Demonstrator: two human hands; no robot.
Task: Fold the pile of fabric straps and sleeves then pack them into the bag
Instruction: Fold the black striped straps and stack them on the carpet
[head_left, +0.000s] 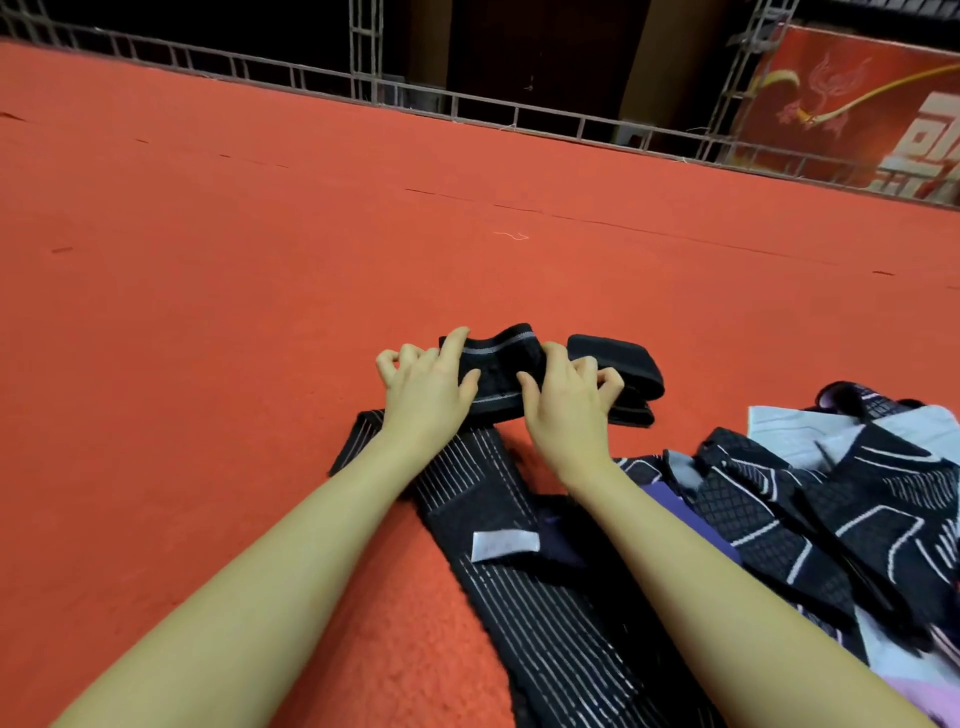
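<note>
Overhead, red carpet (260, 260), metal truss (363, 57)

Striped strap (561, 649) and fabric pile (831, 519) cut by frame edges

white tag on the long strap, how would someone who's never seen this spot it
Start at the red carpet and find the long black strap with thin white stripes running between the two forearms. The small white tag lies on its middle, the only plain white rectangle there, unlike the patterned pile to the right.
</note>
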